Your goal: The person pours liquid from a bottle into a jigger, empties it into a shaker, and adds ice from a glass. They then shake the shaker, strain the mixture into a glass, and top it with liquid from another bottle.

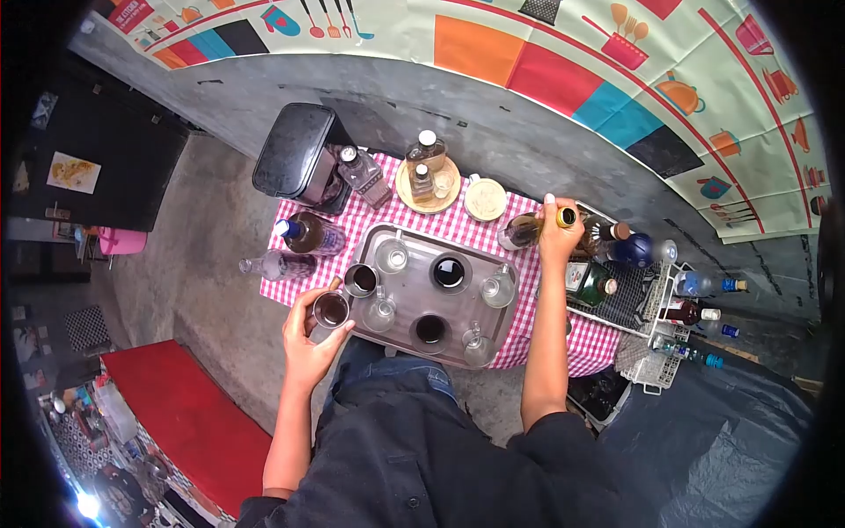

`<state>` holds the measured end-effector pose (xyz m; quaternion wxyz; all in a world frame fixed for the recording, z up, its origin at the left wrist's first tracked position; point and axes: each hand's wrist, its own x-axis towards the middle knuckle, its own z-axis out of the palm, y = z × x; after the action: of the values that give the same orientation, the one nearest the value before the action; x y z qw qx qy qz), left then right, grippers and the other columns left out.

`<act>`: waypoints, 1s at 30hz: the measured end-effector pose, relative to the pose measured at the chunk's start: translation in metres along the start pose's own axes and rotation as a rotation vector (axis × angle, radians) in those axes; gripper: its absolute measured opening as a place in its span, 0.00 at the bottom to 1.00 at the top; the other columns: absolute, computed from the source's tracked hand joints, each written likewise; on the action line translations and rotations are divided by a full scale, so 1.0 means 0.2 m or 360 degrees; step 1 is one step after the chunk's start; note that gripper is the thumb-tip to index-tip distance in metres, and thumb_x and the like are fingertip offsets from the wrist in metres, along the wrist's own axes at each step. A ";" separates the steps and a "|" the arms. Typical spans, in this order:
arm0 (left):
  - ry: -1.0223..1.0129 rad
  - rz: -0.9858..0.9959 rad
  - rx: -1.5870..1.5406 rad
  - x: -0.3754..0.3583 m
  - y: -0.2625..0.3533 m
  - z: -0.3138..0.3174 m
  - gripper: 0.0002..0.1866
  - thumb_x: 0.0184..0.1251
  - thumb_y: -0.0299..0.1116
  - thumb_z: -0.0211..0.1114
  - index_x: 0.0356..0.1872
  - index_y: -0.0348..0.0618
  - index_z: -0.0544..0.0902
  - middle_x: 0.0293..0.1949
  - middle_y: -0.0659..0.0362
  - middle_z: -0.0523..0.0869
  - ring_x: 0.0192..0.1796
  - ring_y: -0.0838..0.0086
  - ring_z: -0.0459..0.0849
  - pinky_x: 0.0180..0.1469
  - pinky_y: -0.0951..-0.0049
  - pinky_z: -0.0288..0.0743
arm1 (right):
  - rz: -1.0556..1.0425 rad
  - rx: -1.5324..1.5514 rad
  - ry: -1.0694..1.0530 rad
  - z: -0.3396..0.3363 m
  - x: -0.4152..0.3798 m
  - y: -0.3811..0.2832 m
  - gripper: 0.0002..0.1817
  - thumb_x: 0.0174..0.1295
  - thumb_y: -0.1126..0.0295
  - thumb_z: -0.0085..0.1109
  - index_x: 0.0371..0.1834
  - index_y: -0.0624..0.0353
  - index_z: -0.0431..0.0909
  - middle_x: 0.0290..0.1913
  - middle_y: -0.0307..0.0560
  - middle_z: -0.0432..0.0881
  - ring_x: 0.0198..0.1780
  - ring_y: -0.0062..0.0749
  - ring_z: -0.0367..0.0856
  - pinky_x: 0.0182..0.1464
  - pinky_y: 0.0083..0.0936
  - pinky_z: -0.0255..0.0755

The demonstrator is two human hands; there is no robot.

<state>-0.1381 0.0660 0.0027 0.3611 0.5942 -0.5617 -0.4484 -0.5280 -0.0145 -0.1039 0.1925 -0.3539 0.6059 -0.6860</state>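
Note:
My left hand is closed around a glass of dark liquid, just off the left edge of the serving tray. Beyond the tray's right corner, my right hand grips a bottle by its neck; the yellow-rimmed top shows beside the fingers. Dark liquid also fills a glass at the tray's left edge, one at its middle and another near the front. Several clear glass mugs stand among them, including one at the back left and one at the right.
A pink checked cloth covers the table. Bottles, a wooden board and a black bin line the back and left. To the right, a wire rack stands with more bottles around it. A wall rises behind.

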 end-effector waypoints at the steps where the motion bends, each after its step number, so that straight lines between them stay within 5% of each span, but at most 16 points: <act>1: 0.0001 -0.0006 -0.0001 0.00 0.01 0.01 0.29 0.52 0.20 0.76 0.57 0.37 0.76 0.49 0.60 0.81 0.52 0.76 0.81 0.57 0.75 0.75 | 0.0004 -0.0003 -0.0003 -0.01 0.00 0.02 0.09 0.68 0.75 0.61 0.29 0.62 0.74 0.22 0.38 0.76 0.24 0.19 0.76 0.31 0.18 0.71; 7: -0.0009 0.0047 0.0026 0.00 0.02 0.05 0.30 0.51 0.20 0.76 0.58 0.35 0.76 0.54 0.54 0.82 0.56 0.73 0.82 0.59 0.72 0.78 | 0.0109 0.0043 -0.0076 -0.05 0.02 0.02 0.06 0.65 0.74 0.65 0.39 0.64 0.80 0.30 0.38 0.81 0.31 0.18 0.80 0.37 0.18 0.75; 12: -0.0024 0.0154 0.0063 0.00 0.01 0.08 0.30 0.51 0.21 0.77 0.58 0.35 0.76 0.54 0.53 0.82 0.54 0.72 0.84 0.58 0.72 0.79 | 0.0112 -0.0278 -0.0440 -0.13 0.03 -0.03 0.23 0.60 0.73 0.68 0.59 0.62 0.73 0.51 0.49 0.83 0.54 0.33 0.83 0.55 0.27 0.77; 13: -0.0006 0.0152 0.0069 0.00 0.02 0.08 0.30 0.51 0.21 0.77 0.58 0.35 0.76 0.54 0.53 0.82 0.54 0.72 0.84 0.58 0.72 0.79 | 0.0134 -0.0408 -0.0530 -0.15 0.03 -0.05 0.31 0.59 0.71 0.70 0.65 0.60 0.67 0.60 0.54 0.78 0.61 0.38 0.80 0.61 0.32 0.74; 16: -0.0035 0.0107 0.0011 -0.01 0.03 0.07 0.32 0.50 0.20 0.77 0.58 0.36 0.74 0.53 0.56 0.82 0.57 0.72 0.81 0.62 0.71 0.73 | 0.0076 -0.0932 -0.0596 -0.22 0.00 -0.17 0.41 0.58 0.70 0.71 0.73 0.56 0.58 0.66 0.59 0.70 0.64 0.44 0.76 0.64 0.36 0.72; 17: -0.0051 0.0106 0.0000 -0.01 0.03 0.07 0.32 0.50 0.20 0.77 0.58 0.36 0.74 0.53 0.55 0.82 0.57 0.72 0.81 0.63 0.71 0.73 | 0.0119 -0.0985 -0.0616 -0.23 -0.03 -0.23 0.46 0.57 0.67 0.71 0.76 0.57 0.53 0.70 0.63 0.67 0.71 0.53 0.68 0.71 0.40 0.63; 22: -0.0137 0.0107 0.0011 -0.01 0.00 0.03 0.30 0.52 0.21 0.76 0.58 0.36 0.74 0.54 0.55 0.83 0.58 0.72 0.81 0.63 0.71 0.74 | 0.0072 -0.0930 -0.0665 -0.30 -0.20 -0.30 0.47 0.61 0.70 0.67 0.79 0.58 0.46 0.75 0.64 0.58 0.69 0.53 0.70 0.69 0.42 0.66; 30: -0.0235 0.0160 0.0151 0.04 -0.14 -0.05 0.30 0.51 0.25 0.78 0.56 0.37 0.76 0.52 0.56 0.82 0.56 0.73 0.82 0.61 0.71 0.76 | 0.0380 -0.0792 -0.0795 -0.23 -0.68 -0.43 0.40 0.62 0.73 0.63 0.76 0.59 0.54 0.65 0.58 0.71 0.60 0.41 0.76 0.59 0.35 0.73</act>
<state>-0.1196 0.0612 -0.0209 0.3123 0.5468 -0.6365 -0.4452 -0.4559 0.1286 -0.0551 0.3209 -0.4732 0.7256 -0.3829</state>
